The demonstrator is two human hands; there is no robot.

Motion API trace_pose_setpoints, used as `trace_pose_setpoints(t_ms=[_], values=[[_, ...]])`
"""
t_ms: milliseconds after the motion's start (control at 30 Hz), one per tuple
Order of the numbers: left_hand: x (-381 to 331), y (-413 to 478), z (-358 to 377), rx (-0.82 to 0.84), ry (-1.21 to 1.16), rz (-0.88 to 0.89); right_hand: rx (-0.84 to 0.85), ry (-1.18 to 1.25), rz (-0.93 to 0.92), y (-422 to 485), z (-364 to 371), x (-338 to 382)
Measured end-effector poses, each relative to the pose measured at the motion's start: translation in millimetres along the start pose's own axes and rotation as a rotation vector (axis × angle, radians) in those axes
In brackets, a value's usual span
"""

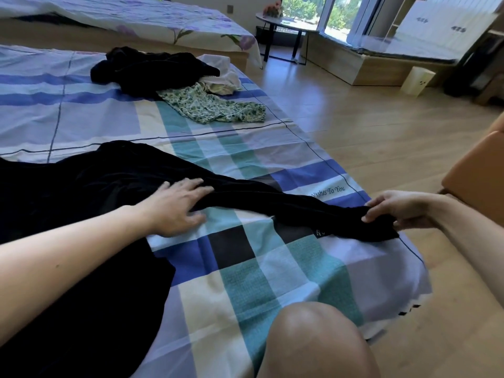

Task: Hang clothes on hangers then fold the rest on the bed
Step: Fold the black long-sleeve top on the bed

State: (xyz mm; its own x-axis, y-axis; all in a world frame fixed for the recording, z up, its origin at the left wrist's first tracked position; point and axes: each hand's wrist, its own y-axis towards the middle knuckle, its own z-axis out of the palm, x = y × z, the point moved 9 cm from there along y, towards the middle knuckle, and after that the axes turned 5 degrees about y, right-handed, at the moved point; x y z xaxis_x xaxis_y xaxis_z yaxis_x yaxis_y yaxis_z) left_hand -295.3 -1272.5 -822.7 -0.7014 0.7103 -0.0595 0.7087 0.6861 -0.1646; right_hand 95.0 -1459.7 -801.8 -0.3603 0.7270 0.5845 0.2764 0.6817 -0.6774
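A large black garment [81, 192] lies spread over the near part of the checked bed [245, 268], one long sleeve stretching right toward the bed's edge. My left hand [174, 205] rests flat with spread fingers on the sleeve near its base. My right hand [395, 208] pinches the sleeve's cuff end at the right edge of the bed. Farther up the bed lie another black garment [152, 69], a green floral garment [215, 106] and a white one [221, 75], heaped together. No hangers are in view.
My bare knee [313, 342] rests at the bed's near edge. A second bed with a floral sheet [152, 17] stands behind. Wooden floor [368, 126] lies to the right, with an orange seat [480, 170], a round side table [286, 23] and a window platform beyond.
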Motion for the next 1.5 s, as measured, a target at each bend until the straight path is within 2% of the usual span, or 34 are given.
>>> trace_pose_setpoints(t_ms=[67, 133, 200, 300, 333, 433, 500, 567, 633, 700, 733, 833, 933, 1133, 1367, 1500], values=[[-20, 1, 0, 0.078, -0.020, 0.012, 0.005, 0.113, -0.108, -9, 10, 30], [-41, 1, -17, 0.054, -0.133, 0.031, -0.003, 0.173, -0.215, -21, 23, 71], [-58, -3, -45, -0.042, -0.401, 0.073, 0.020, 0.200, -0.334, -34, 46, 120], [-83, -15, -76, -0.082, -1.009, 0.093, 0.092, 0.286, -0.494, -54, 91, 189], [-84, -23, -86, -0.114, -1.147, 0.087, 0.140, 0.291, -0.537, -60, 114, 211], [-59, -45, -116, -0.344, -1.350, -0.005, 0.237, 0.323, -0.661, -78, 174, 265], [-20, -60, -122, -0.497, -1.365, -0.163, 0.268, 0.388, -0.708, -85, 202, 288], [21, -79, -124, -0.574, -1.365, -0.297, 0.264, 0.401, -0.775, -90, 219, 308], [57, -100, -132, -0.650, -1.405, -0.388, 0.144, 0.335, -0.845, -86, 226, 319], [91, -130, -146, -0.754, -1.481, -0.464, 0.009, 0.118, -0.887, -75, 242, 324], [107, -145, -151, -0.815, -1.519, -0.493, -0.004, -0.019, -0.882, -67, 255, 322], [155, -187, -154, -0.929, -1.568, -0.587, 0.013, -0.418, -0.768, -24, 300, 300], [191, -221, -139, -0.981, -1.594, -0.679, -0.157, -0.673, -0.672, 16, 324, 284], [218, -277, -80, -0.969, -1.661, -0.861, -0.509, -0.665, -0.739, 15, 326, 319], [218, -306, -29, -0.795, -1.581, -0.976, -0.701, -0.388, -0.916, -24, 288, 408], [210, -319, -11, -0.713, -1.509, -0.997, -0.764, -0.301, -1.082, -39, 297, 413]])
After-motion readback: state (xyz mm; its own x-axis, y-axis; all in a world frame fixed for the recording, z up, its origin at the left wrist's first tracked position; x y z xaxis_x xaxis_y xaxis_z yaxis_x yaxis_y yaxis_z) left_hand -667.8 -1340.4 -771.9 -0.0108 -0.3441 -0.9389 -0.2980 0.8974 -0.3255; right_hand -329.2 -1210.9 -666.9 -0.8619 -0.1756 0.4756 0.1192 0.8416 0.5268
